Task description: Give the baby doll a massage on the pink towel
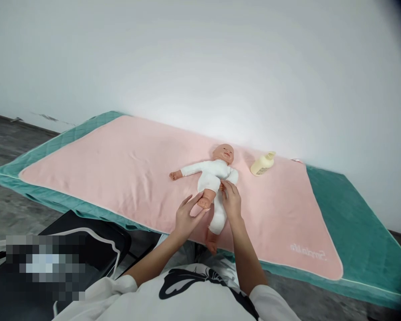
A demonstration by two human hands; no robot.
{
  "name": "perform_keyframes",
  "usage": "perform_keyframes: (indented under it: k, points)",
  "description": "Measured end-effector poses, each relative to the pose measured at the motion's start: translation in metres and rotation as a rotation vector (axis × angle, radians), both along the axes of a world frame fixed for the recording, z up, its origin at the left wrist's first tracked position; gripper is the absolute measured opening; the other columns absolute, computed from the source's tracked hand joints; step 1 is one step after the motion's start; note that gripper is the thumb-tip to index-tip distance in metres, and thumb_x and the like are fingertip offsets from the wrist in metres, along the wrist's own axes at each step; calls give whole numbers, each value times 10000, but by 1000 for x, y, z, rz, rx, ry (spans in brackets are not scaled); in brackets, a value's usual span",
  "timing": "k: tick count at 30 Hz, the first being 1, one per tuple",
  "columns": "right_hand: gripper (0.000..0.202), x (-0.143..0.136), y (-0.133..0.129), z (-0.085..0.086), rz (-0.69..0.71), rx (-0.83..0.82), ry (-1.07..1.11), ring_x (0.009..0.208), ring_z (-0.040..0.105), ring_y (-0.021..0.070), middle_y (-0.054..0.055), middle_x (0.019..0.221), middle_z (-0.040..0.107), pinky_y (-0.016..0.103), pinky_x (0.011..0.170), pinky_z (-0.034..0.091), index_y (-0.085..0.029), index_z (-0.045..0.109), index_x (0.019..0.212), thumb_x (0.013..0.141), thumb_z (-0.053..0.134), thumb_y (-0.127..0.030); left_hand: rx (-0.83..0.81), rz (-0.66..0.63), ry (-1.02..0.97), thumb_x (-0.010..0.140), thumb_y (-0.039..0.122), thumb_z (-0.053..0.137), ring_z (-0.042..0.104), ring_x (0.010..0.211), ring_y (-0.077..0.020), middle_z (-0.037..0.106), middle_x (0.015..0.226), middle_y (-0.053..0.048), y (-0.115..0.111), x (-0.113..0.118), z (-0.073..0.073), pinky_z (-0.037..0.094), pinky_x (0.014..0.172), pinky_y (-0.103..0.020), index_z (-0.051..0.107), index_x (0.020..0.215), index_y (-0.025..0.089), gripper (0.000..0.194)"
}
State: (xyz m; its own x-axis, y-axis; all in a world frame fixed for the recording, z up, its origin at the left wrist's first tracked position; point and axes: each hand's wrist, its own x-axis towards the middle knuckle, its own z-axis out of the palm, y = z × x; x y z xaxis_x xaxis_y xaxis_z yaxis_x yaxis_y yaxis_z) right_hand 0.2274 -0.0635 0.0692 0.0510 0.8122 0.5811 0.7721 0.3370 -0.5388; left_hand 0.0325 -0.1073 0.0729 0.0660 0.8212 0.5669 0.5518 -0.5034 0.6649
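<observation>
A baby doll [219, 168] with a white cloth body lies on its back on a pink mat [147, 165], its head toward the wall. One of its legs is bent up, the other stretches to the near edge of the mat. My left hand [188, 217] is closed around the bent leg's foot, thumb below and fingers above. My right hand [231, 199] is closed on the doll's small hand beside the raised knee, its fingertips over it. The doll's other arm reaches out to the left.
A cream bottle [262, 164] lies tilted on the mat to the doll's right. Under the mat is a green padded cover [347, 209]. A white wall stands behind. At the lower left is a black chair [116, 236] with a pale cable [87, 230].
</observation>
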Motion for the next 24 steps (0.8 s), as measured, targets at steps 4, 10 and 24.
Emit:
perform_keyframes:
  k: [4,10,24]
  points:
    - [382,1,-1,0,1,11,-12,1094,601,206,89,1187,650,419,972,502,-207,611,1199,887,401,-144,-5,-16,3,852,353,646,619,1143,-250,667,1222,-34,0,0,-2,514,1017,-436,583,1262,201,441]
    - [319,14,-2,8,-90,85,92,1102,600,187,88,1186,611,386,982,504,-234,621,1184,933,425,-241,-44,-4,-46,831,327,673,606,1161,-244,662,1231,-20,-4,-3,-7,504,1033,-436,582,1261,225,452]
    - [473,88,-26,0,-350,60,347,1047,630,227,109,1230,572,414,916,537,-207,569,1248,819,617,-400,71,21,29,805,279,702,652,1084,-263,730,1042,-60,-60,-52,-28,583,897,-412,619,1172,218,382]
